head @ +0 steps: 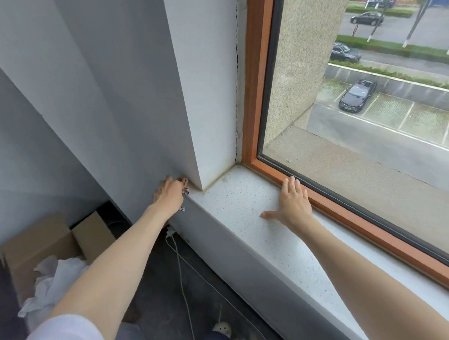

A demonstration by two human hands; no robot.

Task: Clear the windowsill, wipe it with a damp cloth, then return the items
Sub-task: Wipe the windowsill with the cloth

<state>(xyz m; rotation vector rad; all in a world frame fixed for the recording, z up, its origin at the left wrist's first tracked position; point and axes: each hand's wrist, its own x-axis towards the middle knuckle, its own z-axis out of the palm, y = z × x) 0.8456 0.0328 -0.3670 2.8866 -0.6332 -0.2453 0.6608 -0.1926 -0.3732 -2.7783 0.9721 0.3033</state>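
patterned item (pixel 184 191) mostly hidden, windowsill (pixel 247 221) cut off

The right hand (pixel 294 205) lies flat on the windowsill (pixel 235 200), just beside the window frame (pixel 352 222) behind it. The left hand (pixel 168 194) holds a small item (pixel 185 190) at the sill's left front corner. Below, to the left, a box (pixel 38 241) stands on the floor (pixel 156 279).

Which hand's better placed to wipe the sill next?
Left. The left hand grips what looks like the cloth at the windowsill corner; the right hand lies flat on the sill, holding nothing.
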